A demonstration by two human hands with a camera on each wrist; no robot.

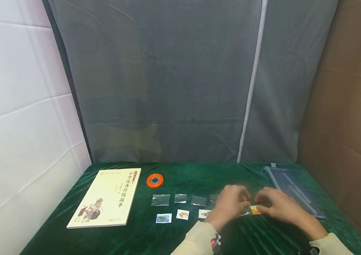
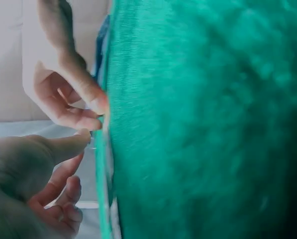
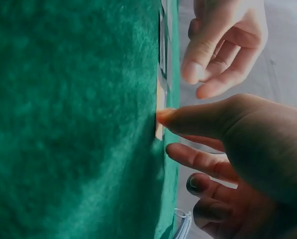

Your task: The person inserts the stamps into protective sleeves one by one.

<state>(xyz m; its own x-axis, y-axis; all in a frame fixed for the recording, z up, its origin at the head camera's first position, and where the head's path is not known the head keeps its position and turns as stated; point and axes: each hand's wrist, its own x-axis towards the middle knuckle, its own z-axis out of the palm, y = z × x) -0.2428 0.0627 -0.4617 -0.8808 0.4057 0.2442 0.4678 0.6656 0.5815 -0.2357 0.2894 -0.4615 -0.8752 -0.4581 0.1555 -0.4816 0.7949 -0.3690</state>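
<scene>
A small yellow stamp-like picture [image 1: 256, 210] lies at the right end of a row on the green cloth. My right hand [image 1: 277, 205] touches it with the thumb tip; in the right wrist view the thumb [image 3: 188, 117] presses on the stamp-like picture [image 3: 159, 112], the other fingers apart from it. Just left of it my left hand [image 1: 231, 203] is held over the row, fingers loosely bent with nothing visible between them. Along the row lie a blue-green picture [image 1: 163, 218], a white one with an orange print [image 1: 182, 214] and another [image 1: 204, 213] partly behind the left hand.
Behind the row lie several small clear plastic sleeves [image 1: 160, 200], one partly hidden by the left hand. A cream book [image 1: 110, 194] is at the left, an orange disc with a dark centre [image 1: 154, 180] beside it. A bluish zip pouch [image 1: 292, 187] lies right.
</scene>
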